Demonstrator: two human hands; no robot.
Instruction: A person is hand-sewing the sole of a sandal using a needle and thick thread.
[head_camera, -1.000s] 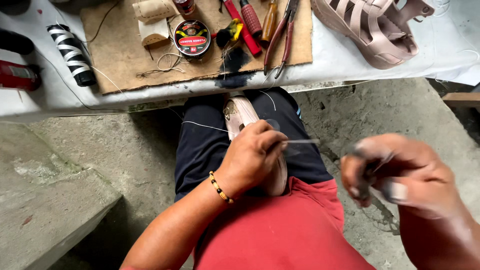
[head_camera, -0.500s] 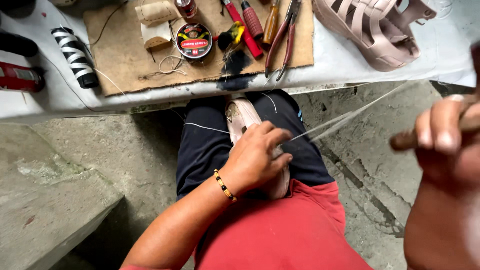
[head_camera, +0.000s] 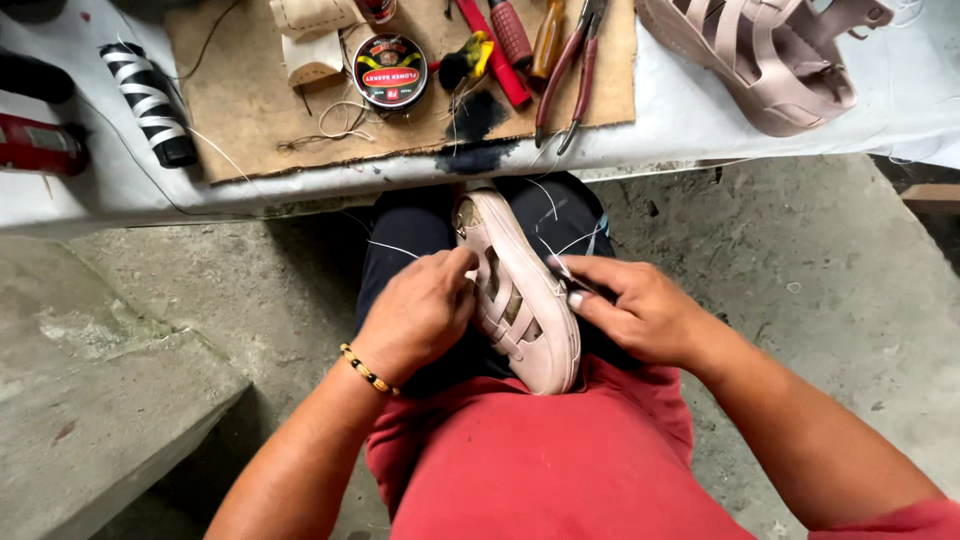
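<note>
A pale pink strappy sandal (head_camera: 520, 290) lies sole-edge up between my knees, on dark trousers. My left hand (head_camera: 420, 310), with a beaded bracelet at the wrist, grips the sandal's left side, fingers curled against its straps. My right hand (head_camera: 640, 305) rests at the sandal's right edge, fingers pinched on a thin dark tool or needle whose tip touches the sole's rim. White thread (head_camera: 570, 240) runs from the sandal across my thigh.
A white bench (head_camera: 700, 120) crosses the top, carrying a cardboard mat (head_camera: 250, 100), a round tin (head_camera: 390, 70), pliers (head_camera: 570, 70), red-handled tools (head_camera: 510, 40), a striped thread spool (head_camera: 150, 100) and a second pink sandal (head_camera: 770, 60). Concrete floor and a step (head_camera: 90, 400) lie at the left.
My right hand, which had pulled the thread far out to the right, has come back to the sandal's right edge. The left hand has stayed on the sandal.
</note>
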